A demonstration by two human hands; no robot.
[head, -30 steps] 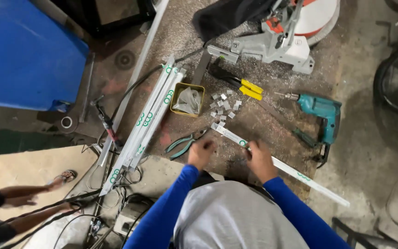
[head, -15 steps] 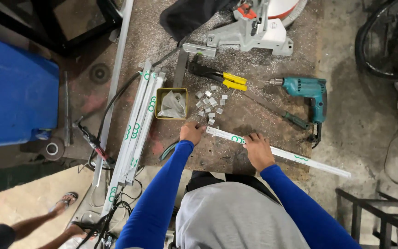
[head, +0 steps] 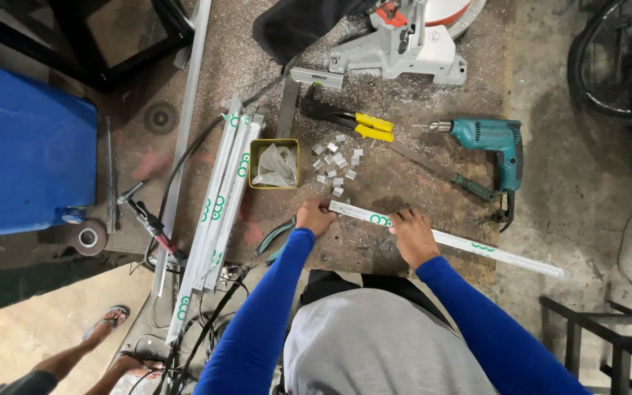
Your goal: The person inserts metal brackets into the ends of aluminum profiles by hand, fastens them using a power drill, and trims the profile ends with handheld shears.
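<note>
Head view looks straight down on a speckled worktable [head: 404,66] strewn with metal shavings. Both hands rest on a long white strip [head: 448,238] that lies slanted along the near edge of the table, its far end sticking out past the right near corner over the concrete floor [head: 587,175]. The left hand [head: 314,217] is closed around the strip's left end; the right hand [head: 412,234] presses down on it a little further along, fingers curled over its top. Just beyond the left hand lies a scatter of small metal clips [head: 336,162], and beside them a yellow tray [head: 274,164] holding a crumpled plastic bag. Green-handled pliers [head: 276,238] lie close to the left forearm at the near edge. A teal drill [head: 488,140] sits towards the right edge, yellow-handled snips [head: 352,124] behind the clips, and a bundle of white strips [head: 217,212] runs along the left edge. Bare tabletop shows between the clips and the drill.
</note>
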